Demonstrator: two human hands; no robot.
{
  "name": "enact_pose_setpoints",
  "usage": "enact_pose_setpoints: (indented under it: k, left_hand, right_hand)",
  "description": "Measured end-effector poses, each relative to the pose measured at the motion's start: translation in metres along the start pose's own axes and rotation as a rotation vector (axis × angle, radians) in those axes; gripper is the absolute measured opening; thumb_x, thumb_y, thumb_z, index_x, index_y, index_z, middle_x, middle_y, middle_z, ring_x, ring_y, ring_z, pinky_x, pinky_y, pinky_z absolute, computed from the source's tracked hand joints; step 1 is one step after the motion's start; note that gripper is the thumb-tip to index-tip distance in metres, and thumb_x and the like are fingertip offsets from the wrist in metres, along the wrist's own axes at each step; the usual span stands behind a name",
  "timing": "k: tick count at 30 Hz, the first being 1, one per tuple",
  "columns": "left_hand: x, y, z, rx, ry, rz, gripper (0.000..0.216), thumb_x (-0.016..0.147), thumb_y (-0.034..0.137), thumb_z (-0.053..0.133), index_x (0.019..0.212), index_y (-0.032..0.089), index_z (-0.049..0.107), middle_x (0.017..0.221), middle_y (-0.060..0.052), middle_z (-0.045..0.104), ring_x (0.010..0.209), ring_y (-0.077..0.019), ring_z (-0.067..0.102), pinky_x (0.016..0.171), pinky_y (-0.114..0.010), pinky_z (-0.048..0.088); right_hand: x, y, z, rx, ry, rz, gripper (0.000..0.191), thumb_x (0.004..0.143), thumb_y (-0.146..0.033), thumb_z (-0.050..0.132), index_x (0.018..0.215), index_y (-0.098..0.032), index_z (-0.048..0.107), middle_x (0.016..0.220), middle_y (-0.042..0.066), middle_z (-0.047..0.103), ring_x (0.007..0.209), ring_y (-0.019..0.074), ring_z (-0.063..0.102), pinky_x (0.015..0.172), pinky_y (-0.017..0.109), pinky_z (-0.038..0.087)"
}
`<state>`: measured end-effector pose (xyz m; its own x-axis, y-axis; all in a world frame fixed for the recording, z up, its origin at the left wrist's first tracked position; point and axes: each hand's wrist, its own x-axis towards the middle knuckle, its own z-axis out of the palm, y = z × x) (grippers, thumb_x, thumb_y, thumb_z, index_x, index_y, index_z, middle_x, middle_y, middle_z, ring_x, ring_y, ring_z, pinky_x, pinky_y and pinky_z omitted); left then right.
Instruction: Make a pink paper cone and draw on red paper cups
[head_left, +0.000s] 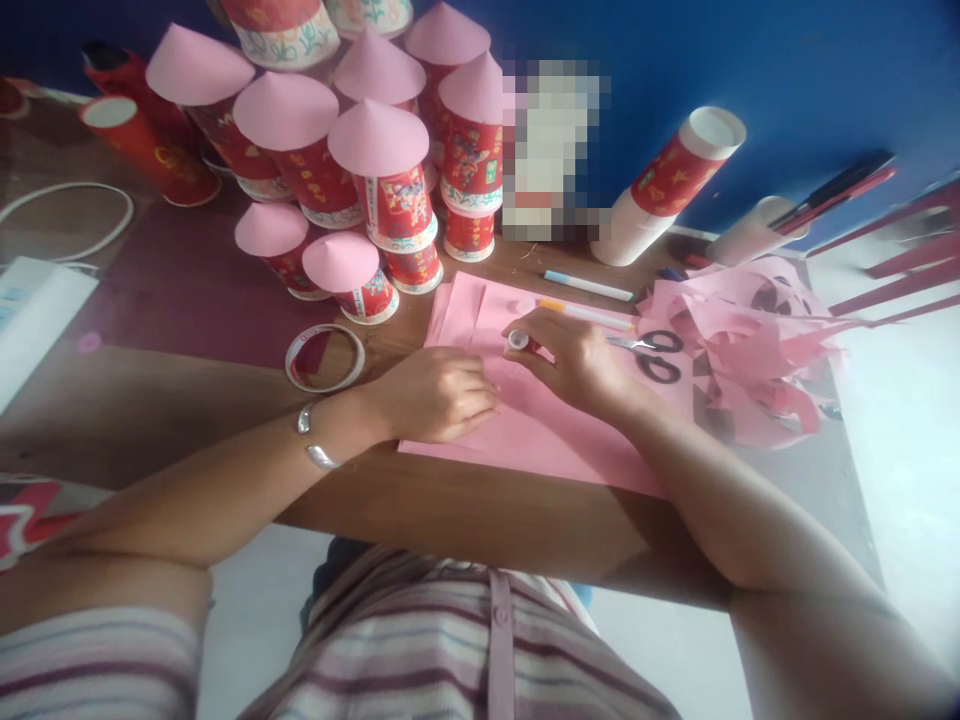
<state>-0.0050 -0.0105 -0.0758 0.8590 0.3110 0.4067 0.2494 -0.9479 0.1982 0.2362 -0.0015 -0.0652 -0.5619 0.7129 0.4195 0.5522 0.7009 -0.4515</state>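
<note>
My left hand (442,395), with a silver bangle at the wrist, rests on the left part of the pink paper sheets (555,425). Its fingers are curled and pressed together; what they hold, if anything, is hidden. Over the same sheets, my right hand (577,360) pinches a small white cylinder (517,341) whose round end faces up. Close to that hand lie an orange-and-white marker (589,314) and scissors (660,358) with black handles. A roll of tape (324,358) lies beyond my left wrist.
Red decorated paper cups (397,205) with pink cone tops stand stacked at the back. A red-and-white tube (667,185) stands behind the sheets. Pink paper scraps (765,350) pile up at right, near a pen holder (757,230). A blue-capped marker (589,286) lies behind.
</note>
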Motion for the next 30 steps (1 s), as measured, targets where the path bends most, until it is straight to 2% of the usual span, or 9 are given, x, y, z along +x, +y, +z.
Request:
enact_pose_setpoints:
  k: [6, 12, 16, 23, 25, 30]
  left_hand:
    - [0.000, 0.000, -0.001, 0.006, -0.012, -0.008, 0.022, 0.098, 0.025, 0.059, 0.086, 0.021, 0.076, 0.082, -0.005, 0.078, 0.081, -0.0184, 0.070, 0.076, -0.033, 0.056]
    - [0.002, 0.000, -0.002, -0.001, -0.016, -0.003, 0.021, 0.098, 0.023, 0.059, 0.086, 0.022, 0.075, 0.081, -0.004, 0.077, 0.080, -0.0174, 0.070, 0.078, -0.032, 0.056]
    - [0.002, 0.000, -0.003, 0.057, -0.036, 0.027, 0.023, 0.099, 0.023, 0.057, 0.084, 0.021, 0.075, 0.080, -0.003, 0.078, 0.081, -0.0177, 0.071, 0.078, -0.032, 0.057]
    - [0.001, 0.000, -0.001, 0.003, -0.015, -0.015, 0.022, 0.098, 0.025, 0.059, 0.085, 0.023, 0.076, 0.082, -0.004, 0.079, 0.081, -0.0176, 0.071, 0.077, -0.033, 0.057]
    - [0.001, 0.000, -0.001, 0.017, -0.033, -0.020, 0.023, 0.098, 0.026, 0.058, 0.086, 0.022, 0.076, 0.082, -0.005, 0.079, 0.081, -0.0179, 0.071, 0.077, -0.033, 0.057]
    - [0.001, 0.001, -0.002, 0.046, -0.043, -0.002, 0.023, 0.099, 0.025, 0.057, 0.086, 0.021, 0.076, 0.080, -0.005, 0.077, 0.081, -0.0189, 0.070, 0.074, -0.034, 0.056]
  right_hand:
    - [-0.002, -0.005, -0.011, 0.019, 0.133, 0.082, 0.016, 0.102, -0.036, 0.064, 0.097, -0.021, 0.068, 0.098, 0.008, 0.074, 0.077, 0.0185, 0.066, 0.071, 0.031, 0.052]
    - [-0.004, -0.014, -0.005, 0.124, -0.077, 0.009, 0.015, 0.103, -0.030, 0.061, 0.096, -0.018, 0.067, 0.086, 0.006, 0.071, 0.074, 0.0163, 0.063, 0.068, 0.028, 0.049]
    - [-0.002, -0.009, -0.002, 0.074, -0.072, -0.018, 0.011, 0.102, -0.026, 0.061, 0.096, -0.018, 0.067, 0.086, 0.005, 0.069, 0.075, 0.0163, 0.061, 0.069, 0.028, 0.046]
    - [0.001, 0.001, -0.007, 0.031, -0.058, 0.055, 0.009, 0.101, -0.025, 0.061, 0.095, -0.020, 0.066, 0.089, 0.007, 0.069, 0.076, 0.0181, 0.061, 0.070, 0.030, 0.046]
    - [0.001, 0.002, -0.009, 0.022, -0.037, 0.061, 0.008, 0.100, -0.025, 0.062, 0.095, -0.020, 0.066, 0.092, 0.008, 0.071, 0.077, 0.0185, 0.063, 0.069, 0.030, 0.048]
    - [-0.001, -0.005, -0.011, 0.030, 0.122, 0.091, 0.013, 0.101, -0.033, 0.064, 0.098, -0.021, 0.069, 0.100, 0.008, 0.075, 0.078, 0.0189, 0.067, 0.072, 0.032, 0.053]
